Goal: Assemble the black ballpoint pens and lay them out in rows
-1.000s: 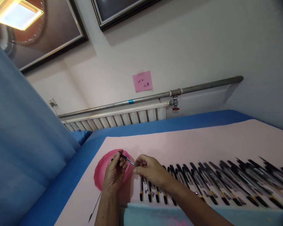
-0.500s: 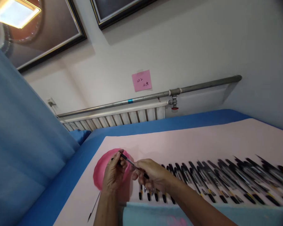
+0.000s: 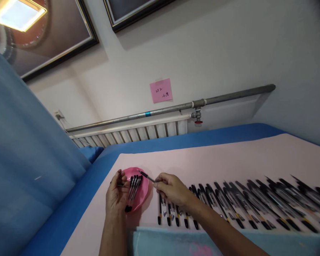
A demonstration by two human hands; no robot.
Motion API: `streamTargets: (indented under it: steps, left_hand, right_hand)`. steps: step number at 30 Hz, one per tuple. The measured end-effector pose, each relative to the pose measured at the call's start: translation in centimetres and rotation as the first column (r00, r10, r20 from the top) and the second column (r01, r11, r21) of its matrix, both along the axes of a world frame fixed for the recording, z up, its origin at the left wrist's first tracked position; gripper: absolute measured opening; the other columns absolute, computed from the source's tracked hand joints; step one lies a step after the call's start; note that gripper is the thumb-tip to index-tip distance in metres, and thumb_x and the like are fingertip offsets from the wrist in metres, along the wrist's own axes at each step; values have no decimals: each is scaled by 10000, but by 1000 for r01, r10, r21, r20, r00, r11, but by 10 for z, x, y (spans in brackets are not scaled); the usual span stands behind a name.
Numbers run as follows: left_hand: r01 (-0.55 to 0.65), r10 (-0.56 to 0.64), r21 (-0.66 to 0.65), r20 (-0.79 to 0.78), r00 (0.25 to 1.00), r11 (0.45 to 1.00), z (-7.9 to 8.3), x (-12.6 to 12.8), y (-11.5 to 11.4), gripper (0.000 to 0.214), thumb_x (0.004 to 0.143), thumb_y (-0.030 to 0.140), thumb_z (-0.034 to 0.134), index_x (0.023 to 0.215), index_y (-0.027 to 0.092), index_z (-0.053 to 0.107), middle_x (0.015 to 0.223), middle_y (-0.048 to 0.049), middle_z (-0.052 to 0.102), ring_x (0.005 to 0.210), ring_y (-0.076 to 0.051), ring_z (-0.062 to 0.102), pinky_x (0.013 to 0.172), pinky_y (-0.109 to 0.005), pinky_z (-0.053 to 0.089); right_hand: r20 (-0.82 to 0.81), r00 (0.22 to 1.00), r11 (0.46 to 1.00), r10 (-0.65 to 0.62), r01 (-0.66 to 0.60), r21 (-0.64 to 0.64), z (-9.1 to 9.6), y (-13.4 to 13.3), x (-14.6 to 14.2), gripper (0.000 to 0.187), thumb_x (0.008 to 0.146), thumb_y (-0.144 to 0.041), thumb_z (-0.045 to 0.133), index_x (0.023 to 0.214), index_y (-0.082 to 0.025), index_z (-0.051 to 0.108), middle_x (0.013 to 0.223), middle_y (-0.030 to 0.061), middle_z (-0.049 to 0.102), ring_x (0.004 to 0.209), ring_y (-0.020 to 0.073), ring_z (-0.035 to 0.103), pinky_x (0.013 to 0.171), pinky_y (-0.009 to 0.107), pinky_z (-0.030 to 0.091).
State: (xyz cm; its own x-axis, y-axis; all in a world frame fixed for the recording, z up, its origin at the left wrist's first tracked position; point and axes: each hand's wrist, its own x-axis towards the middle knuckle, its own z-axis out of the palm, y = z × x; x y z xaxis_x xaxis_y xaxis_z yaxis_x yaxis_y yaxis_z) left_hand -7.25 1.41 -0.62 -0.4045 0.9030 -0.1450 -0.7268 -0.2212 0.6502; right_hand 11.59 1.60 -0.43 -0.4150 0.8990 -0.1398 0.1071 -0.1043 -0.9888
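**Inspector A:** The right hand (image 3: 170, 188) is pinching a slim pen part (image 3: 147, 176) at its near end, holding it over the pink dish (image 3: 144, 193), tip pointing toward the left hand (image 3: 116, 193). The left hand is curling loosely around a small dark piece (image 3: 120, 184); what it is I cannot tell.

**Inspector B:** And the dish?

**Inspector A:** It is sitting on the pink surface (image 3: 229, 160), holding several finished black pens (image 3: 133, 190). A long row of pens (image 3: 242, 206) is lying to the right, blurred at the far end.

**Inspector B:** The step?

**Inspector A:** I judge that two parts are being brought together. Joining them calls for lining the slim part up with the left hand's piece.
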Motion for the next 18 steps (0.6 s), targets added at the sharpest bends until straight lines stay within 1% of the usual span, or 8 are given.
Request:
streamTargets:
  steps: [3,6,9,12,14,15,17,18]
  left_hand:
    - [99,-109,-85,-122,986,991,-1,14,-2,119,703,78,593,816,100,621,685,-35,598,518,-60,515,434,-144,403]
    - [189,-206,-97,-198,958,977,-4,28,-3,157,664,108,650,819,95,631,686,-47,611,537,-78,533,436,-157,407]
    - [228,-240,-74,-248,939,971,-8,33,-3,163,647,160,685,782,86,629,678,-43,602,526,-72,520,433,-159,396]
    - [254,-264,-73,-289,920,964,-9,34,-3,174,630,179,704,751,85,622,605,-19,567,476,-59,482,404,-157,365]
    - [238,-249,-75,-295,922,968,-7,32,-3,171,615,172,712,728,88,615,575,-11,553,457,-58,467,389,-156,351]
    - [208,-219,-67,-288,932,976,-6,30,-3,163,611,163,713,717,92,611,568,-6,548,456,-57,464,386,-154,348]
    - [111,-116,-32,-245,962,993,-3,22,-2,140,612,135,703,703,104,601,561,9,534,460,-52,460,386,-144,346]
    - [47,-48,-11,-212,976,999,-2,16,-2,128,617,120,693,697,111,594,558,19,525,462,-47,456,386,-137,345]
  right_hand:
    - [2,1000,1000,-7,7,-12,0,1,0,54,716,-212,468,683,-174,487,443,-70,441,342,54,374,327,163,271]
    - [11,1000,1000,-8,8,-22,-1,1,-1,68,727,-211,454,676,-176,481,422,-74,429,327,54,359,327,165,266]
    - [22,1000,1000,-3,3,-16,-2,2,-1,73,734,-214,449,683,-175,485,439,-67,446,341,55,370,333,165,262]
    - [55,998,1000,19,-19,-1,-3,1,-2,76,731,-206,444,692,-172,500,481,-55,475,364,57,388,344,169,257]
    - [115,993,999,28,-33,40,-4,0,-1,102,734,-201,434,690,-169,520,490,-48,480,387,64,403,366,175,264]
    - [165,986,995,27,-42,87,-3,0,0,120,735,-204,438,682,-165,539,494,-41,484,411,70,418,387,179,276]
    - [279,960,964,5,-78,253,-3,3,5,143,723,-217,475,672,-157,594,553,-12,533,512,91,477,467,190,324]
    - [332,943,930,-26,-99,354,-3,5,9,143,712,-221,501,680,-158,625,614,6,569,588,106,507,525,200,348]
